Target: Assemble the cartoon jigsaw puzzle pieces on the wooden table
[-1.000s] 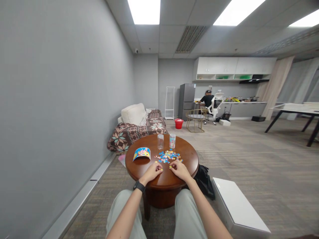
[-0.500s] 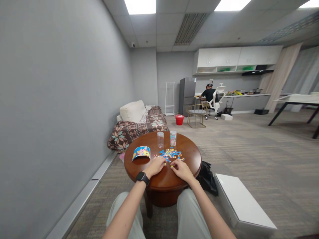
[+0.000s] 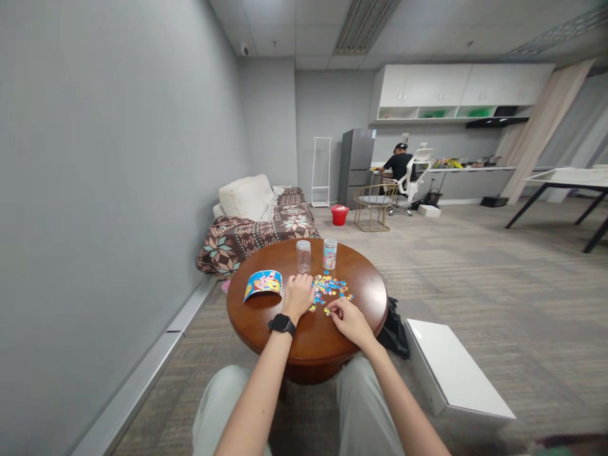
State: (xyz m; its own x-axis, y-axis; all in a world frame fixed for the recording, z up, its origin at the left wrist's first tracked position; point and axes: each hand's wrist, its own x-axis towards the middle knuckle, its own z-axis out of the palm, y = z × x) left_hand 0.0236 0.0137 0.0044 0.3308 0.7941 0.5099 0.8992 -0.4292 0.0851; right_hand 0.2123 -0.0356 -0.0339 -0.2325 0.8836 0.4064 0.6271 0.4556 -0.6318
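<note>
Loose jigsaw puzzle pieces (image 3: 329,286), mostly blue, yellow and pink, lie in a heap on the round wooden table (image 3: 270,326). At the heap's left edge is my left hand (image 3: 299,296), palm down, its fingers reaching forward and bent toward the tabletop; I see nothing held in it. My right hand (image 3: 351,322) pinches a small yellow puzzle piece (image 3: 327,311) at the heap's near side. Another yellow piece (image 3: 312,308) lies between the hands. To the left stands a curved picture sheet (image 3: 263,285) with cartoon figures.
Behind the heap stand a clear jar (image 3: 303,256) and a printed can (image 3: 329,254). A covered sofa (image 3: 256,228) is beyond the table. A white box (image 3: 458,367) and a black bag (image 3: 395,329) are on the floor at right. A person (image 3: 399,163) sits at the far counter.
My left hand has moved forward, away from the yellow piece, to the heap's left side. My right hand stays near the same spot with its piece. The camera has tilted down slightly.
</note>
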